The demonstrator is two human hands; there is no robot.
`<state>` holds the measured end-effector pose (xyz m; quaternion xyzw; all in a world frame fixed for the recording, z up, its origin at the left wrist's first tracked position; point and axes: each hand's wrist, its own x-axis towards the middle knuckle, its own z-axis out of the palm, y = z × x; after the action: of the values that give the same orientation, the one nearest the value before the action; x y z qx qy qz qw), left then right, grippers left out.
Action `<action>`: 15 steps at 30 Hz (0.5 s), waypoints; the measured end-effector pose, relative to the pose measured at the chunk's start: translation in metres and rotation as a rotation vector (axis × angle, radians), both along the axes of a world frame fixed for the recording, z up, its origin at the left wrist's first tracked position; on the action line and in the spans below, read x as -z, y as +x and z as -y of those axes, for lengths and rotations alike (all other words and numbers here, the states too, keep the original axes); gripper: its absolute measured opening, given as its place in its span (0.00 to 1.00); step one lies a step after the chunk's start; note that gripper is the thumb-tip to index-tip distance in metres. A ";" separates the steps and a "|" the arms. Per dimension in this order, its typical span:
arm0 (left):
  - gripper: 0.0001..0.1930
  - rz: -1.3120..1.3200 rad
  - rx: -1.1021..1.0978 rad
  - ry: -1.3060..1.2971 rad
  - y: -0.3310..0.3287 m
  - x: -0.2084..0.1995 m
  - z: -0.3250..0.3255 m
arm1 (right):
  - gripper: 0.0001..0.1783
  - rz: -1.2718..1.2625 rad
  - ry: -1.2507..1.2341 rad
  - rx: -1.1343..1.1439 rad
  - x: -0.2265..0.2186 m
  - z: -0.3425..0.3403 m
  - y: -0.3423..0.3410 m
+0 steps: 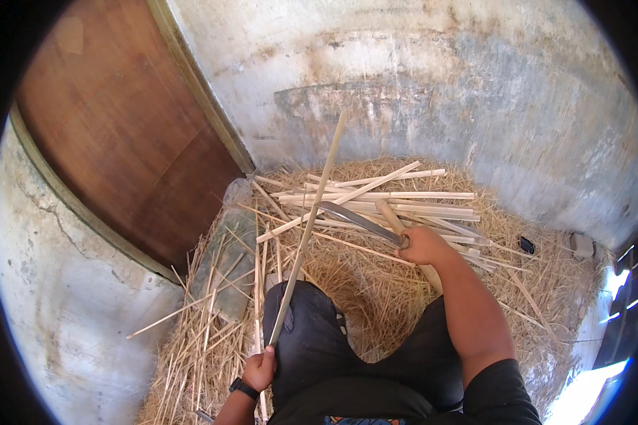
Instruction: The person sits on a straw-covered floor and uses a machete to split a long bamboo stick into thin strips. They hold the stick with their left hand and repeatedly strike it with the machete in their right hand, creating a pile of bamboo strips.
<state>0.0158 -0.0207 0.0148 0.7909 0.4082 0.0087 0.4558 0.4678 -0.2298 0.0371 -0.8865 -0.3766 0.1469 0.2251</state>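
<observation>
Black shirt (354, 397) nearest; left hand (260, 368) in closed grip round a long strip (306, 237), its axis slanting over one thigh (312, 326) toward the wall (418, 113); right hand (427, 248) clasping a curved-bladed tool (365, 222); beyond, pale strips (432, 195) clutter the straw's (546, 283) far edge.

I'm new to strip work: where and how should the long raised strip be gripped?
The long strip is probably best gripped near its lower end, from the left, where the left hand has it: it slants up and away, and the curved knife is near its middle, on the right.
</observation>
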 end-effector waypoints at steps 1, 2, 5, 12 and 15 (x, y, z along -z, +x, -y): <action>0.35 -0.007 0.005 0.009 -0.002 0.002 -0.001 | 0.22 -0.052 -0.009 -0.030 -0.003 -0.001 -0.005; 0.35 -0.013 -0.001 0.001 -0.004 0.004 -0.003 | 0.22 -0.104 -0.017 -0.059 -0.005 -0.003 -0.011; 0.35 -0.037 -0.006 -0.020 -0.006 0.009 -0.007 | 0.22 -0.078 -0.085 -0.280 -0.008 -0.014 -0.030; 0.34 -0.010 -0.008 -0.011 -0.008 0.009 -0.005 | 0.23 -0.040 -0.069 -0.240 -0.017 -0.013 -0.027; 0.34 0.014 0.001 -0.007 -0.002 0.008 -0.003 | 0.22 -0.027 -0.007 -0.051 0.000 -0.001 -0.004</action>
<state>0.0138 -0.0174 0.0067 0.7896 0.4046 0.0124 0.4612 0.4637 -0.2284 0.0373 -0.8754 -0.3952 0.1659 0.2235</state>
